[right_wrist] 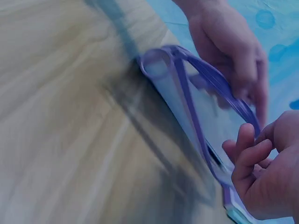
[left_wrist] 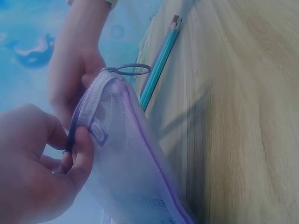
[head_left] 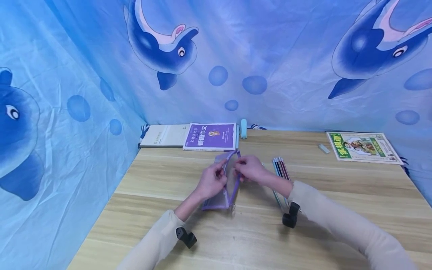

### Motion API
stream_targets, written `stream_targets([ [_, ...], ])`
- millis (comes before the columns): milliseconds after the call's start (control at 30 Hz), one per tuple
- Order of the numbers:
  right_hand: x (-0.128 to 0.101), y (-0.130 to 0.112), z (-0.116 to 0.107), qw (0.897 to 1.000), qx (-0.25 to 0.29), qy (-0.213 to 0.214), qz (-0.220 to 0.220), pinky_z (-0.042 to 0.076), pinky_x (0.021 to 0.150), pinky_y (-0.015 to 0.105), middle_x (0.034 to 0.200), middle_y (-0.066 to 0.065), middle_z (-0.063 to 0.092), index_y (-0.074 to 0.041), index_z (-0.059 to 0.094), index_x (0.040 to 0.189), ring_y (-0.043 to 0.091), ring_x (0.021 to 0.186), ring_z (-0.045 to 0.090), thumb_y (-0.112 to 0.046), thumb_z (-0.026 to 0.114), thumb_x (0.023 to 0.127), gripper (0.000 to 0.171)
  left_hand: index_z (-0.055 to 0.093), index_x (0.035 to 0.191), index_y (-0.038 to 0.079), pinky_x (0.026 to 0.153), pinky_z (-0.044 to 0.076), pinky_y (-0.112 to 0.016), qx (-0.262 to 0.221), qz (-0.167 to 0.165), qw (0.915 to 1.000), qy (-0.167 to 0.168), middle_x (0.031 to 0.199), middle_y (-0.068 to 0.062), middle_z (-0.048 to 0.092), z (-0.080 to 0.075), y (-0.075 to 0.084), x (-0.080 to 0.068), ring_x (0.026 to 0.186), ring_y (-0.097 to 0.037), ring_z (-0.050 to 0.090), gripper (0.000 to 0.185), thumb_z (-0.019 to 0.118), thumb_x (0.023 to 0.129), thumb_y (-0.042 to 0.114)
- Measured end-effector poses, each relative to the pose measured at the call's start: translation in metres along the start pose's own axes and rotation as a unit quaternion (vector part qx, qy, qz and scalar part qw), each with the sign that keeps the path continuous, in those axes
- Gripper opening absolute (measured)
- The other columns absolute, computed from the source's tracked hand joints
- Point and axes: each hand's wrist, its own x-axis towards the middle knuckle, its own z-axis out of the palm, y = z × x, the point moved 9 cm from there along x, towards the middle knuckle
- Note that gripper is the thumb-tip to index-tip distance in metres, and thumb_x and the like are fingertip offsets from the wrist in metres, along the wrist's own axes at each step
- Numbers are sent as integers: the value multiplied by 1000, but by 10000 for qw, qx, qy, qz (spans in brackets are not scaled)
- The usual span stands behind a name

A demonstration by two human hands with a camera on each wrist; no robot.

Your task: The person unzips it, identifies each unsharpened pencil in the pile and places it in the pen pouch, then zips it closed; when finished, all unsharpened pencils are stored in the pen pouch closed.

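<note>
A see-through mesh zip pouch with purple trim stands tilted on the table, its mouth spread apart. My left hand pinches the zipped edge on the left side, thumb and finger beside a small purple label. On the opposite side, my right hand grips the other edge of the mouth with curled fingers. A loop sticks out at the near end of the zip. Several pencils lie on the table just right of the pouch, partly hidden under my right forearm.
Behind the pouch lie a purple book and a pale notebook, with a light blue stapler-like object beside them. At the back right are a small grey-blue block and a green-and-white booklet. A dolphin-print curtain borders the table.
</note>
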Motion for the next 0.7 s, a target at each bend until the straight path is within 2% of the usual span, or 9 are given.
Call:
stream_targets([
  [100, -5, 4, -24, 9999, -165, 37, -30, 47, 46, 24, 94, 17, 70, 6, 61, 124, 30, 66, 65, -14, 56, 100, 31, 46, 141, -12, 51, 54, -26, -24, 62, 10000, 24, 82, -5, 54, 0, 0, 0, 67, -15, 54, 63, 61, 80, -13],
  [200, -10, 10, -50, 9975, -702, 13, -74, 46, 46, 24, 96, 19, 71, 8, 60, 125, 39, 75, 67, -14, 55, 100, 34, 46, 140, -13, 51, 55, -27, -17, 137, 9999, 16, 83, -6, 55, 0, -1, -1, 67, -16, 54, 62, 61, 80, -13],
  [267, -14, 14, -66, 9938, -1104, -66, -112, 45, 44, 22, 90, 19, 71, 10, 62, 120, 36, 69, 67, -13, 55, 99, 31, 46, 140, -13, 51, 55, -27, -18, 127, 9999, 8, 84, -7, 55, 0, 0, 0, 68, -16, 54, 62, 61, 80, -13],
  [433, -23, 34, -91, 9816, -1892, -267, -79, 45, 43, 21, 76, 16, 68, 11, 66, 102, 17, 56, 63, -9, 55, 98, 23, 45, 140, -14, 52, 56, -27, -16, 44, 10000, -22, 84, -7, 55, 2, -1, 1, 69, -16, 54, 63, 61, 79, -14],
  [567, -28, 48, -99, 9739, -2251, -304, 30, 46, 43, 23, 68, 13, 66, 9, 66, 93, 17, 51, 62, -6, 57, 97, 18, 45, 140, -14, 52, 55, -27, -28, 74, 10000, -53, 84, -7, 55, 3, 0, 2, 68, -16, 54, 63, 61, 79, -14],
  [700, -34, 55, -105, 9715, -2346, -333, 126, 46, 42, 24, 66, 9, 65, 8, 66, 90, 17, 51, 62, -4, 57, 95, 16, 45, 140, -14, 52, 55, -26, -25, 75, 9999, -63, 85, -6, 54, 5, 0, 2, 69, -16, 53, 64, 61, 79, -14],
])
